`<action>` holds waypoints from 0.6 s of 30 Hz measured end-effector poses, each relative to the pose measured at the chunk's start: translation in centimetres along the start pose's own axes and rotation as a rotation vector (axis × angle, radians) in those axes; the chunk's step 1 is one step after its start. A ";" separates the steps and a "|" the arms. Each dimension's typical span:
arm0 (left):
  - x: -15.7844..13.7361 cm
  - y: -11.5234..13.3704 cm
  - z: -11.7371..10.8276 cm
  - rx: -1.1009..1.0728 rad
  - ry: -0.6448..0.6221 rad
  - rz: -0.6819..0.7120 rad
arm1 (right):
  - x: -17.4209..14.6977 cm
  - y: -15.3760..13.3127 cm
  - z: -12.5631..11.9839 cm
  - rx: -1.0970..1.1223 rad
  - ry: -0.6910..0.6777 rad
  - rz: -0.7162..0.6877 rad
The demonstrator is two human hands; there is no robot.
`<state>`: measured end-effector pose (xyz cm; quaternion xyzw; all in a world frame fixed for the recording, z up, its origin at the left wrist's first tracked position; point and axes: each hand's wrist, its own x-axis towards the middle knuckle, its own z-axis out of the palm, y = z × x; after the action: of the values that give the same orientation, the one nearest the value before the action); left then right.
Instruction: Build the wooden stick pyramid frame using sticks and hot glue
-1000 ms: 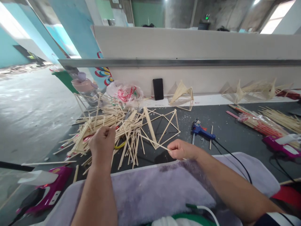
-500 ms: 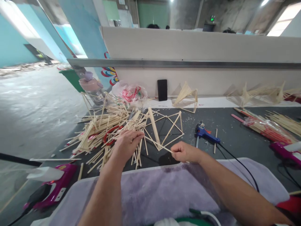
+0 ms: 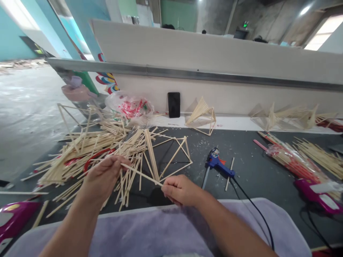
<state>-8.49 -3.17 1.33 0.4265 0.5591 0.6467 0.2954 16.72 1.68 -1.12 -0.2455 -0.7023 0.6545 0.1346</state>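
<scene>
Centrally, a thin wooden stick (image 3: 142, 175) slants above the near part of a dark table (image 3: 197, 178), held between two bare hands. The left hand (image 3: 104, 175) pinches its left end between thumb and fingertips; the right hand (image 3: 179, 189) curls closed around its right end, nearer the viewer. Just beyond the stick stands an open stick frame (image 3: 151, 155); whether they touch is hard to tell. A loose pile of sticks (image 3: 88, 157) spreads to the left, and a blue glue gun (image 3: 219, 166) lies to the right. For good handling, a light grip at both ends should suit: pressing inward could bow or snap so slender a piece, and the frame's near corner deserves clearance.
</scene>
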 end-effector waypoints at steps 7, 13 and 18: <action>-1.2 0.0 1.3 -0.318 -0.222 -0.106 | 0.7 1.2 -0.1 0.210 0.000 -0.009; -1.1 0.4 1.5 -0.339 -0.038 -0.078 | 0.3 1.4 0.0 0.062 0.054 0.007; -0.6 1.0 0.9 -0.392 -0.049 -0.113 | 0.4 1.5 0.3 -0.005 0.081 -0.030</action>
<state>-7.34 -3.41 2.14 0.3442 0.4382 0.7151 0.4221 16.47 1.65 -2.67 -0.2615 -0.7016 0.6402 0.1721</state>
